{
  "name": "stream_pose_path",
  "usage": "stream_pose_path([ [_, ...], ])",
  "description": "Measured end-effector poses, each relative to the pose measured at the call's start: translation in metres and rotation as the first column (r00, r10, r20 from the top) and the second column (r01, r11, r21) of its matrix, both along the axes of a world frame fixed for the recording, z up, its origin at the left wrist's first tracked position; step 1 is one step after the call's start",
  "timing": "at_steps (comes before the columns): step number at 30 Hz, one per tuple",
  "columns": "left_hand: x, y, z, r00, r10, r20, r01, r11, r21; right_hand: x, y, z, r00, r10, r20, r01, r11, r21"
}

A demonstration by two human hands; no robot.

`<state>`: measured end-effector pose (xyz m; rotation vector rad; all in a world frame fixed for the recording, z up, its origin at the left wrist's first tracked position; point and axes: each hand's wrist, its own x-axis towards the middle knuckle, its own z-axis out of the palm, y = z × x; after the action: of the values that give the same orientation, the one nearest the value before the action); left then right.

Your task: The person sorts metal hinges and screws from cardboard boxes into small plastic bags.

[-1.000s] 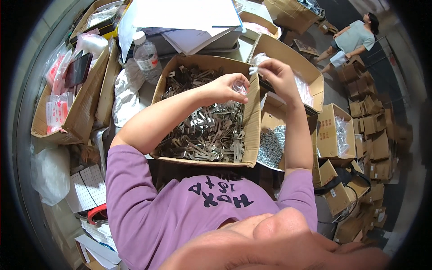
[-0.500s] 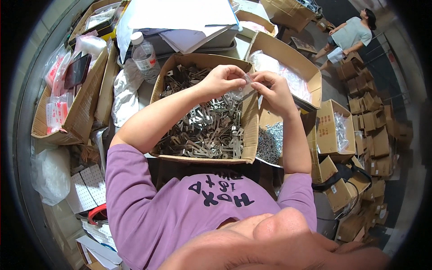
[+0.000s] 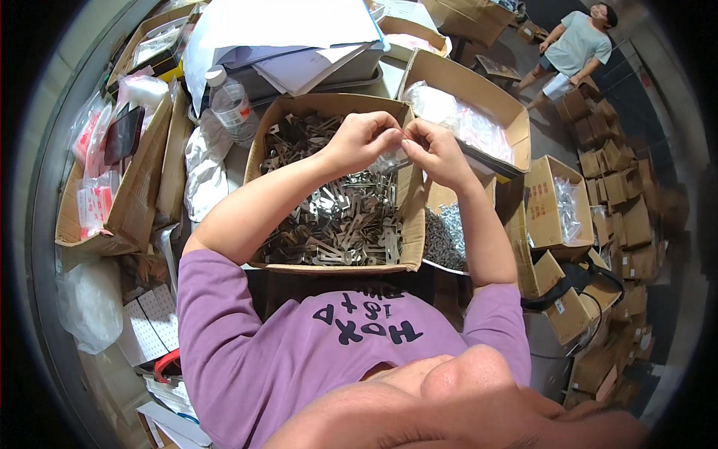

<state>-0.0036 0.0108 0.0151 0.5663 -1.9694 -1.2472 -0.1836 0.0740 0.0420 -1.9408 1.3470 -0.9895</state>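
Note:
My left hand point(image 3: 366, 141) and my right hand point(image 3: 437, 152) meet above the far right corner of a cardboard box point(image 3: 329, 267). Both pinch the top of a small clear plastic bag point(image 3: 387, 159), which hangs between them; what is inside it is too hard to make out. Loose flat metal brackets point(image 3: 336, 217) fill the box under my hands and left forearm. Just right of it, below my right wrist, a container holds a heap of small screws point(image 3: 447, 232), some dark and some silvery.
A box of clear bags point(image 3: 479, 135) stands beyond my right hand. Left are a plastic bottle point(image 3: 230, 105), a white cloth point(image 3: 207, 168) and a box holding a phone point(image 3: 125, 135). Papers point(image 3: 299, 30) lie at the back. Another person point(image 3: 576, 49) stands far right near stacked cartons.
My hands have drawn closer together at the bag's top, with the fingertips now meeting. The other person has turned toward this side. The whole view has shifted slightly.

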Motion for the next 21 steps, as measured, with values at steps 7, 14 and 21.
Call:
stream_pose_path([
  [7,0.003,-0.002,0.008,0.986,-0.054,-0.160,0.087,0.974,0.210,-0.017,0.022,0.014,0.989,-0.134,0.066,0.129,0.989,0.066],
  [14,0.005,-0.005,-0.001,0.976,-0.066,-0.206,0.133,0.935,0.329,-0.101,0.067,0.036,0.879,-0.428,0.211,0.454,0.885,-0.098],
  [21,-0.002,-0.006,-0.001,0.983,-0.152,-0.105,0.177,0.936,0.303,-0.209,0.111,0.057,0.406,-0.899,0.165,0.859,0.314,-0.404],
])
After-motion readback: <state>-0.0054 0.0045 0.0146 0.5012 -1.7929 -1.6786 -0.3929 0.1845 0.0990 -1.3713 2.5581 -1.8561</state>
